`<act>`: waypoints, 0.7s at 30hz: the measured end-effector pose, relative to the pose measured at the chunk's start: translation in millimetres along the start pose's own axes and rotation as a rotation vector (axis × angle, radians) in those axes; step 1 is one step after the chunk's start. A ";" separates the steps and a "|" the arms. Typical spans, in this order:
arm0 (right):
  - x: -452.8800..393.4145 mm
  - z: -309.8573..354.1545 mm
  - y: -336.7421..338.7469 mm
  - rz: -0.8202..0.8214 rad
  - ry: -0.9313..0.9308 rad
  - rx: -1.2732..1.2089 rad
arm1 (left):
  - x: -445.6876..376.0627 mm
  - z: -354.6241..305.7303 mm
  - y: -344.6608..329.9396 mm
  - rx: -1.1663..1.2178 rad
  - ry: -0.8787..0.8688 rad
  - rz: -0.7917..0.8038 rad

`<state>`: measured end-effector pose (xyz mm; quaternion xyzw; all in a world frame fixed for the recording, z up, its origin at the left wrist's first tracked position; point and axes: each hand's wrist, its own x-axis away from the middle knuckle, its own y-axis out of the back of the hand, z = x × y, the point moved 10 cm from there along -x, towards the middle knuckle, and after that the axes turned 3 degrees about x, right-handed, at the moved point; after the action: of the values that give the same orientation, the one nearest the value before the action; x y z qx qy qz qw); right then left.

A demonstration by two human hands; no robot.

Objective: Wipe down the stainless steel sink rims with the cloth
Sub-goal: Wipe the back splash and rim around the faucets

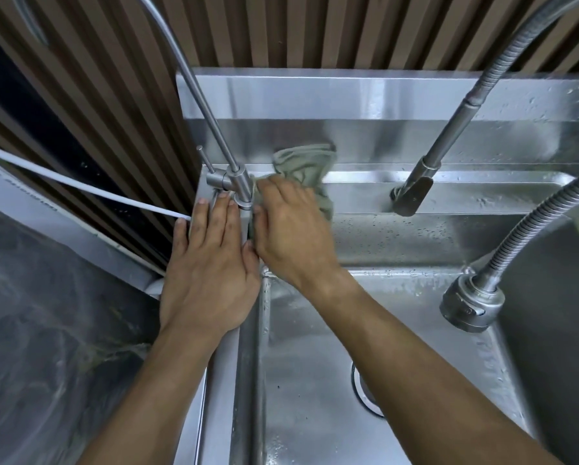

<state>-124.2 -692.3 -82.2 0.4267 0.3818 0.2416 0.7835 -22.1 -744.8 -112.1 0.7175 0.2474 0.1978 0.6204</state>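
Left hand (211, 263): spread flat, palm down, on the sink rim (224, 380), holding nothing. Right hand (290, 234): just beside it, pressing the grey-green cloth (306, 169) onto the rim; cloth bunches beyond the fingertips. Small tap (239, 184): upright between both hands' fingertips

You've got even, soft overhead light, no hard shadows. Glare streaks on the steel backsplash (315, 92). Wide-angle bends the wall slats (90, 105) at the edges. Dark surface (46, 313) lower left looks smeared, blurry.
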 end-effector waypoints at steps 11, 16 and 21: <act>6.9 -50.5 -7.9 0.091 -0.441 0.200 | -0.1 2.1 -2.1 0.008 0.006 -0.007; 1.0 -22.4 -14.8 0.134 -0.120 0.138 | 2.5 1.7 -1.4 0.009 -0.001 0.001; 15.8 -88.2 5.2 0.109 -0.398 0.224 | 2.3 -0.6 0.5 0.015 -0.002 -0.001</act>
<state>-186.2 -635.7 -114.3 0.5702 0.2207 0.1508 0.7768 -20.5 -743.0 -111.6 0.7223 0.2487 0.1951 0.6151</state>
